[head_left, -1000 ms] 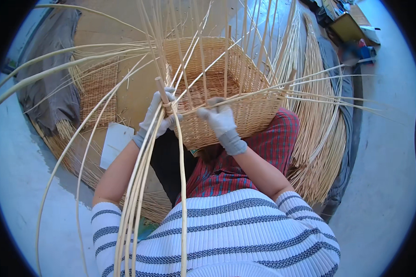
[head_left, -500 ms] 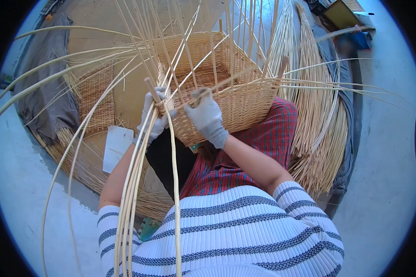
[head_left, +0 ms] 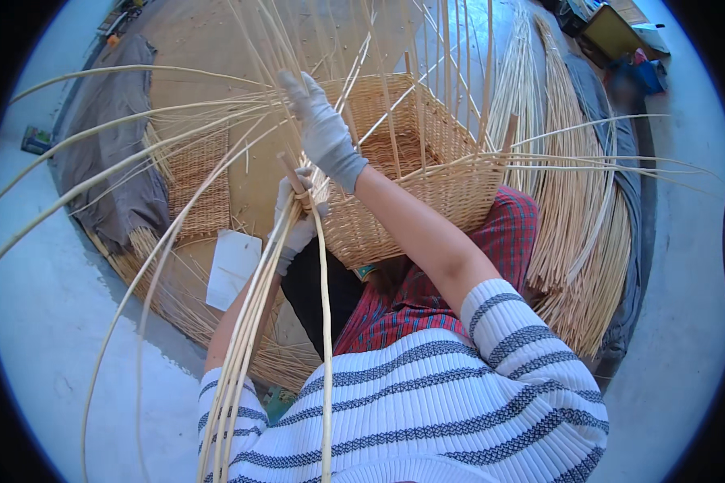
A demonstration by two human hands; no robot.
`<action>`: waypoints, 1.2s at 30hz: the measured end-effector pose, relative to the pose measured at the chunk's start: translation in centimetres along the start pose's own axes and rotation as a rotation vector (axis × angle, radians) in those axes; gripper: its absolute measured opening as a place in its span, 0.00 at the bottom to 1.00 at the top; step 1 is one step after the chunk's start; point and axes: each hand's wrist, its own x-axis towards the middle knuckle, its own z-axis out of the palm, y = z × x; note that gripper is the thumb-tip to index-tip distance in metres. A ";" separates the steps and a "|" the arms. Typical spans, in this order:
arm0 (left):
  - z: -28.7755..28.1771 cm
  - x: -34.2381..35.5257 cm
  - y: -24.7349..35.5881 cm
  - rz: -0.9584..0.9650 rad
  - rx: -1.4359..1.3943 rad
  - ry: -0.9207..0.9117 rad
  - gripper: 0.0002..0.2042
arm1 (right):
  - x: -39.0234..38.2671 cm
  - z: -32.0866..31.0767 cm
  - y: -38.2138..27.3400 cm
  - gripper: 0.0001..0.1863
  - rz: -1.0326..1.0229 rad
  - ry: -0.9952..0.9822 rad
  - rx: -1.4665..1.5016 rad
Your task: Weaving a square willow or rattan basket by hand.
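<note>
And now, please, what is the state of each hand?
Left hand: closed around the basket's near left corner.
Right hand: raised, blurred at the tips; open or closed cannot be told.

bright, cool light | floor [head_left: 681, 338] bluish | fisheye curving, black rim | upper-right patch blurred

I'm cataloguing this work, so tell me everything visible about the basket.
The basket is boxy, open-topped and woven in pale, wicker-like material, browner at the bottom inside. It looks unfinished: thin stakes rise above its walls, thicker posts stand at corners, and loose strands trail outward. It appears to rest on the plaid cloth over the right leg. The left hand grips its near left corner; whether the right hand touches it is unclear.
</note>
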 end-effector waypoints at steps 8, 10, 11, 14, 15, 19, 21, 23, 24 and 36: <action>-0.6 -0.1 -1.3 -0.005 0.011 -0.030 0.27 | 3.5 0.7 -5.2 0.23 -0.005 0.383 0.032; -0.9 -0.1 -1.5 -0.017 -0.014 -0.070 0.29 | 2.6 1.7 -6.3 0.10 -0.077 0.392 0.108; -1.1 -0.2 -1.7 -0.006 -0.016 -0.098 0.30 | 2.0 1.8 -6.6 0.10 -0.038 0.362 0.043; -1.4 -0.3 -2.2 -0.033 -0.076 -0.135 0.32 | -2.6 1.0 -6.7 0.09 -0.259 0.257 -0.085; -1.5 -0.5 -2.3 -0.045 -0.102 -0.142 0.32 | -4.4 0.1 -6.8 0.09 -0.253 0.313 -0.095; -0.6 -1.9 -1.4 -0.158 -0.173 -0.013 0.44 | -10.0 -7.1 -8.4 0.10 -0.203 0.516 -0.255; 1.3 -3.6 0.3 -0.053 0.165 0.277 0.44 | -12.5 -11.1 -8.8 0.11 -0.278 0.251 0.530; 3.8 -5.3 2.7 -0.385 0.324 0.538 0.29 | -14.5 -14.4 -8.0 0.15 0.249 0.640 0.461; 6.0 -6.4 4.1 -0.432 0.137 0.723 0.18 | -15.1 -15.9 -7.1 0.16 0.215 0.610 0.427; 11.1 3.2 4.9 -0.714 0.054 0.008 0.21 | -5.9 -14.8 -8.7 0.17 0.004 0.179 -0.415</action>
